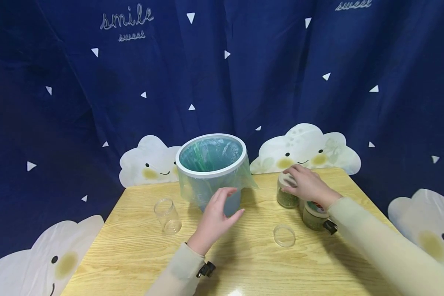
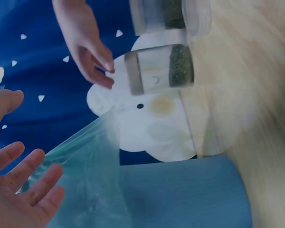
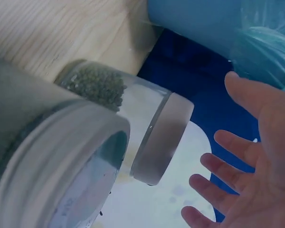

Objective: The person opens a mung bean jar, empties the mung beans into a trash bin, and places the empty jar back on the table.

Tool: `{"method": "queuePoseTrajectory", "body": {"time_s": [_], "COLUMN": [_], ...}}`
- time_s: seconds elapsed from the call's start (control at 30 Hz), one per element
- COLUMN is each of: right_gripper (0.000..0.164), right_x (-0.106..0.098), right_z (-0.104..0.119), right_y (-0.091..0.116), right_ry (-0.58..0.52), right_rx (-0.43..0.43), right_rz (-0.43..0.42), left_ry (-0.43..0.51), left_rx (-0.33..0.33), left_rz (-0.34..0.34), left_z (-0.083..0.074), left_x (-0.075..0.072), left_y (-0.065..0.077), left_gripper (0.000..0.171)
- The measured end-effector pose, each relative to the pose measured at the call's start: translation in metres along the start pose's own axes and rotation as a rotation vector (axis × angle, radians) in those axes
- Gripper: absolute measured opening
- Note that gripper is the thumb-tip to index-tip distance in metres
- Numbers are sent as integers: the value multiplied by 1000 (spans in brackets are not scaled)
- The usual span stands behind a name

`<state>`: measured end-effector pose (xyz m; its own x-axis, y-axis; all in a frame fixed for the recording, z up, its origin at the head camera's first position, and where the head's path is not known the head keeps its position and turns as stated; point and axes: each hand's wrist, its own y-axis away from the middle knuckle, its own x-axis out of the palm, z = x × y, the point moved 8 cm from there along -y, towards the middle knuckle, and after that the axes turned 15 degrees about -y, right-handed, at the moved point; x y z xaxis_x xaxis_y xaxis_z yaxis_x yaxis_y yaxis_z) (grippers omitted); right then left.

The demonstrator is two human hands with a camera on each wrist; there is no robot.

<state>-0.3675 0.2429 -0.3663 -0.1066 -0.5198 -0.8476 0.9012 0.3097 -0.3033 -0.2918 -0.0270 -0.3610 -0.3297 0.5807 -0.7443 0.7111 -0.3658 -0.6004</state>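
Note:
My right hand (image 1: 309, 186) hovers above a clear jar (image 1: 287, 199) with a pale lid (image 3: 164, 140) and green granules (image 3: 96, 85) at its bottom. In the right wrist view its fingers (image 3: 228, 173) are spread, with a gap between them and the lid. Beside it, partly under the right forearm, stands a second lidded jar (image 1: 313, 218) with a coloured label on top. My left hand (image 1: 215, 220) is held in the air before the bin (image 1: 222, 191), thumb and fingers apart, with nothing in it.
A green plastic bag (image 1: 196, 158) lines the bin under its white rim. To the left stands a clear open container (image 1: 168, 218). A transparent round lid (image 1: 274, 237) lies on the wooden table (image 1: 133, 246). Behind hangs a dark blue curtain (image 1: 151, 70).

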Motion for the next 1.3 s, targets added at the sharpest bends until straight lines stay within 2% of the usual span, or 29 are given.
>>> {"method": "queuePoseTrajectory", "body": {"time_s": [0.23, 0.57, 0.73, 1.0, 1.3], "right_gripper": [71, 91, 99, 98, 92], "right_x": [10, 16, 21, 30, 35], "right_z": [-11, -21, -28, -39, -45], "right_y": [-13, -21, -25, -31, -36], "right_ry": [26, 49, 42, -8, -22], "right_rx": [63, 84, 105, 131, 142], "right_rz": [114, 205, 253, 313, 341], "left_ry": [-17, 0, -13, 6, 37], "left_rx": [1, -52, -65, -92, -132], "left_rz": [89, 198, 229, 252, 279], "left_z": [-2, 1, 4, 9, 15], "left_x": [20, 39, 47, 56, 61], "left_y": [0, 1, 3, 3, 5], "left_gripper": [64, 72, 74, 73, 71]}}
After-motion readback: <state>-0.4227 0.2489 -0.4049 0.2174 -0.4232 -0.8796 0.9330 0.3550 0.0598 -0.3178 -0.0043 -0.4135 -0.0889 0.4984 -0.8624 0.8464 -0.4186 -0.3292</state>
